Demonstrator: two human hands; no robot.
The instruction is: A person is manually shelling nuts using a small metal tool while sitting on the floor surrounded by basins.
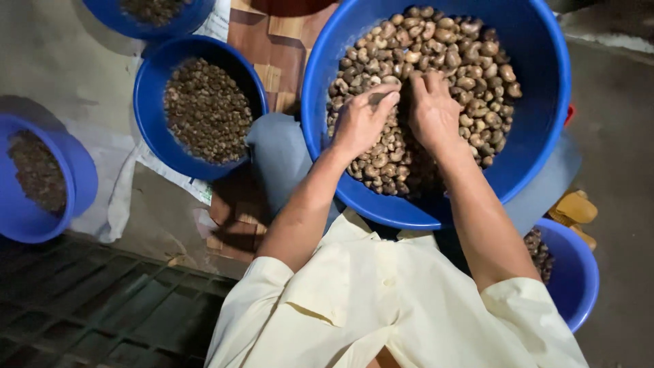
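1. Over the large blue basin (545,88) on the lap, both hands rest palm-down on raw cashew nuts (470,68).
2. Left hand (361,123): fingers curled, apparently pinching one nut.
3. Right hand (432,112): fingers together, pressed into the heap.

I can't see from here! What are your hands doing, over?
Left hand and right hand both in the big blue tub, fingers curled on the brown nuts. Nothing blocking. Smaller tub sits left.

Large basin (538,102) on the person's lap, nuts (470,68) heaped in it, left hand (361,123) and right hand (432,112) side by side on the heap, three smaller filled basins (153,102) to the left, another (579,272) at right.
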